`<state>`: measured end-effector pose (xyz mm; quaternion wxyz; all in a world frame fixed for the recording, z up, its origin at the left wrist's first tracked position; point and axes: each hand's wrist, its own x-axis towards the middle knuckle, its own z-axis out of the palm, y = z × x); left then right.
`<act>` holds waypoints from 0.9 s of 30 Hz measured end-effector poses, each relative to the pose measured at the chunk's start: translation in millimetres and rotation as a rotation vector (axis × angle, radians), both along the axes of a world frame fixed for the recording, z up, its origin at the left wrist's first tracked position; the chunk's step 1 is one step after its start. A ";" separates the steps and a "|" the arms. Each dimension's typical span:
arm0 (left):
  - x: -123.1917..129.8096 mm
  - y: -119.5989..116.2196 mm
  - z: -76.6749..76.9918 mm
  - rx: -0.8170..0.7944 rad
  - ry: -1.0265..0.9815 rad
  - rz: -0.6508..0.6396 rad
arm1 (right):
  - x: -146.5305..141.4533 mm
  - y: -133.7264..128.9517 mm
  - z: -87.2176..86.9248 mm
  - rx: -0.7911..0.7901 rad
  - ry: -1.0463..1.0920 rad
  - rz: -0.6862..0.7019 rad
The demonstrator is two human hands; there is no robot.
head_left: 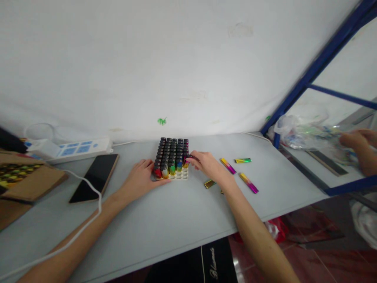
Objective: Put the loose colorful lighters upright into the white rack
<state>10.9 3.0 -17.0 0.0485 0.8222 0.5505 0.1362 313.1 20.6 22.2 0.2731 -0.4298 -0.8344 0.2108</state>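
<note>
Rows of black-topped lighters [172,151] stand upright in a white slotted tray [184,177] on the desk. Red, white, green, blue and yellow bodies show in the front row, where a few slots hold nothing. My left hand [143,173] grips the tray's left side, its thumb along the front corner. At the tray's right front, my right hand [204,163] pinches a black-topped lighter [187,160], its lower end at the front row. Shiny two-coloured pieces, shaped like lighter bodies, lie to the right: a yellow-purple piece [249,183] and a green-yellow piece [243,160] among them.
A dark phone [94,179] lies left of my left hand, beside a white power strip [84,150]. A white cable [98,202] crosses over my left forearm. An open cardboard box [35,184] stands far left. At right, a blue frame [306,84] separates another person's hands [357,139].
</note>
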 end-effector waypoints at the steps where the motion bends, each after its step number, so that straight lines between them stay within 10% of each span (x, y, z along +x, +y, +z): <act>1: 0.0 0.1 0.1 0.000 -0.010 0.001 | -2.9 0.8 -0.4 0.012 -0.019 -0.005; 7: 0.2 1.4 -0.8 0.011 -0.015 0.009 | -2.2 -10.1 -3.2 0.028 -0.025 -0.042; 18: -1.5 3.5 -4.8 0.022 -0.003 -0.004 | 121.1 -64.6 2.3 0.033 -0.001 -0.582; 27: -2.9 3.9 -2.3 0.016 -0.026 -0.009 | 93.4 -98.4 -46.6 0.001 -0.165 -0.667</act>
